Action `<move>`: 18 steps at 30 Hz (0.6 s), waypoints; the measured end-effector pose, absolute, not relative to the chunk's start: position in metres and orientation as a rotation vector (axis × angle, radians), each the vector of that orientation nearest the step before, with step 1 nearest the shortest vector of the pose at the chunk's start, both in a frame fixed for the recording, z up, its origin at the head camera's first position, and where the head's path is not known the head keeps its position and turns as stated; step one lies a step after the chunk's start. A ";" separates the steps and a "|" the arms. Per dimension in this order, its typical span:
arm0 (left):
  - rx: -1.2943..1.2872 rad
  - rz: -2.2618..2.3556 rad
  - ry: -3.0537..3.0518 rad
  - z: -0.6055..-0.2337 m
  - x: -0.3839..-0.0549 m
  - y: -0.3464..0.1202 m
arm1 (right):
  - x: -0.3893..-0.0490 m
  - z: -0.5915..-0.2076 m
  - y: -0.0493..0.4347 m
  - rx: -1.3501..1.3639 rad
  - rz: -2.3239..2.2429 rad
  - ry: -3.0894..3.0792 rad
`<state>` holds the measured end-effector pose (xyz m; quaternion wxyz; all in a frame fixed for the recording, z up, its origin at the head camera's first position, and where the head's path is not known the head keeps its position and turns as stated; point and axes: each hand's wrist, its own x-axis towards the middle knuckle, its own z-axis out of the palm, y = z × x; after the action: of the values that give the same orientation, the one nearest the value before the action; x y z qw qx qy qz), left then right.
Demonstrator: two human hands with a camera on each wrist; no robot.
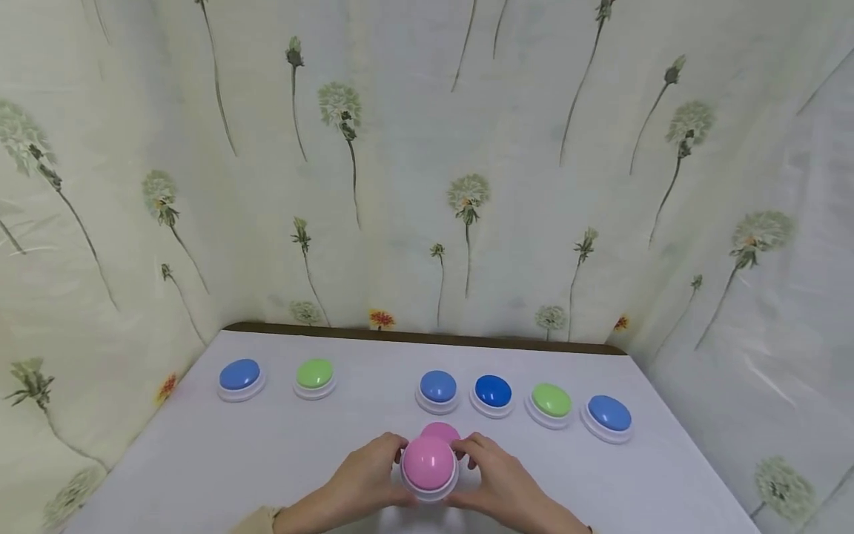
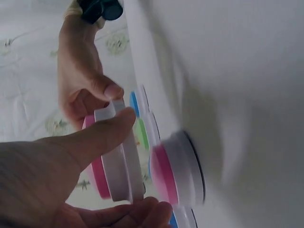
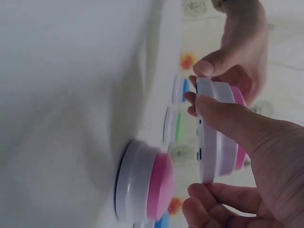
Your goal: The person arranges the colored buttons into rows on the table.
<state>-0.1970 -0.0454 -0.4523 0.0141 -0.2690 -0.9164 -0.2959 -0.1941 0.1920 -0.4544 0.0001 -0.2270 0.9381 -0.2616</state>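
Observation:
Between my two hands is a pink push button (image 1: pixel 428 463) with a white base, raised off the table. My left hand (image 1: pixel 369 475) grips its left side, thumb and fingers on the base's rim. From the right, my right hand (image 1: pixel 502 480) grips the same base in a like way. Just behind and below it, a second pink button (image 1: pixel 442 430) stands on the table, partly hidden in the head view. The left wrist view shows that standing pink button (image 2: pixel 166 171) apart from the held one. Small slots on the held button's base (image 3: pixel 209 142) show in the right wrist view.
Along the back of the white table (image 1: pixel 267 445) stand several buttons: a blue one (image 1: pixel 240 377) and a green one (image 1: pixel 315 375) at left, and blue and green ones (image 1: pixel 551 400) at right. A dandelion-patterned curtain (image 1: pixel 400 148) hangs behind the dark table edge (image 1: pixel 427 339).

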 end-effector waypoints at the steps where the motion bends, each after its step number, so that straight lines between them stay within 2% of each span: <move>1: -0.841 -0.886 -2.857 -0.453 -0.196 -0.039 | -0.193 -0.454 0.198 -0.707 -0.822 2.937; 10: -0.800 -0.547 -2.919 -0.457 -0.193 0.016 | -0.189 -0.454 0.238 -0.696 -0.751 2.949; 18: -0.827 -0.622 -2.872 -0.470 -0.203 0.056 | -0.202 -0.460 0.264 -0.614 -0.640 2.985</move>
<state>-0.2032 0.0557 -0.4700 0.0444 -0.2706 -0.9399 -0.2034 -0.2018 0.2637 -0.4604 0.0140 -0.1971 0.9585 -0.2057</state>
